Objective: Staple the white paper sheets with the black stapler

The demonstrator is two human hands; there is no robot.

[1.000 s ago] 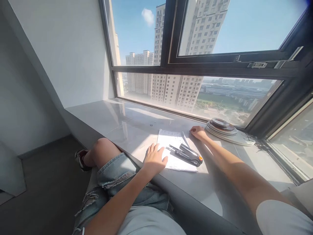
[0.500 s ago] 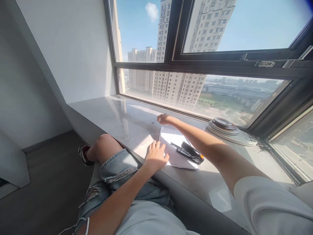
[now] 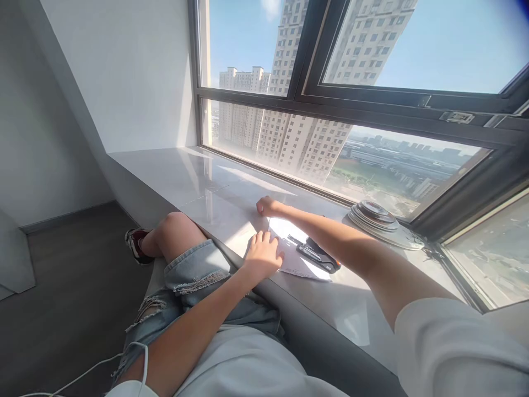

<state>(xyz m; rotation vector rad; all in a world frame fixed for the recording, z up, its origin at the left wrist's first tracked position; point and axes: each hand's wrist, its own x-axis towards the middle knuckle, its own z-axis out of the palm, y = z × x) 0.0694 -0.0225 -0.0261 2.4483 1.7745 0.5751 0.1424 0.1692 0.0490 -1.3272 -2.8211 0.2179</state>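
Observation:
My left hand (image 3: 262,255) lies palm down with its fingers apart, at the left edge of a stack of white paper (image 3: 301,263). On the paper rests a black stapler (image 3: 318,257), its long metal magazine swung out from the body and an orange spot at its rear end. My right hand (image 3: 268,206) is beyond the paper's far left corner, low over the sill, with its fingers curled together. Whatever its fingertips may hold is too small or hidden to make out. My right forearm passes over the stapler's far side and hides part of it.
The pale, glossy window sill (image 3: 182,182) carries all of this. A pile of round plates (image 3: 374,216) stands at the right by the dark window frame (image 3: 330,110). My bent knee (image 3: 176,227) is beside the sill's front edge, and a white cable (image 3: 99,364) hangs at lower left.
My right hand has moved slightly left and nearer, now over the spot where small dark bits lay on the sill. My left hand stays by the paper. The view has shifted slightly.

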